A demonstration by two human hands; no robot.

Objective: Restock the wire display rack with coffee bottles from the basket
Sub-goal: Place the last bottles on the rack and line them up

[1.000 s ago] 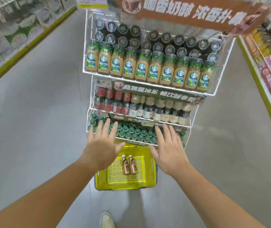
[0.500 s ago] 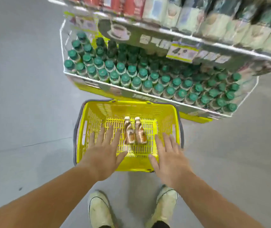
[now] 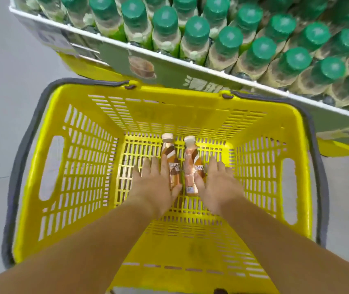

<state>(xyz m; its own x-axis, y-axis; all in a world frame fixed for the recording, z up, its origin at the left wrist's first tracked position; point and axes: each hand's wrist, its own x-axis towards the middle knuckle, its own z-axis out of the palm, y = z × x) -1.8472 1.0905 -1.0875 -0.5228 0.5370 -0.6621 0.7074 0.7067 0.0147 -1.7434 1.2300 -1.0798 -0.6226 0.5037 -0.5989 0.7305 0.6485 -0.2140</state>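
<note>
Head view is looking straight down into a yellow basket (image 3: 80, 166) that is sitting on the grey floor (image 3: 6, 107), just in front of the wire rack (image 3: 169, 58). The left coffee bottle (image 3: 170, 158) and the right coffee bottle (image 3: 191, 164) are lying side by side on the bottom of the basket, nearly touching, with their pale caps pointing toward the rack. Both are brown with orange and white labels. The left hand (image 3: 154, 183) is hanging low inside the basket, just to the left of the left coffee bottle, with its fingers (image 3: 148, 166) straight and spread a little, and its thumb is crossing the bottom end of that bottle. The right hand (image 3: 219, 183) is hanging just to the right of the right coffee bottle, with straight fingers too, and its thumb is lying along that bottle's side. Neither hand is wrapping around a bottle, and I cannot tell if the thumbs are really touching. The two hands are staying apart, with both bottles between them. Grey handles (image 3: 27, 132) are lying folded down around the basket's rim. Many green-capped bottles (image 3: 228, 39) are standing packed in rows on the rack's low shelf.
</note>
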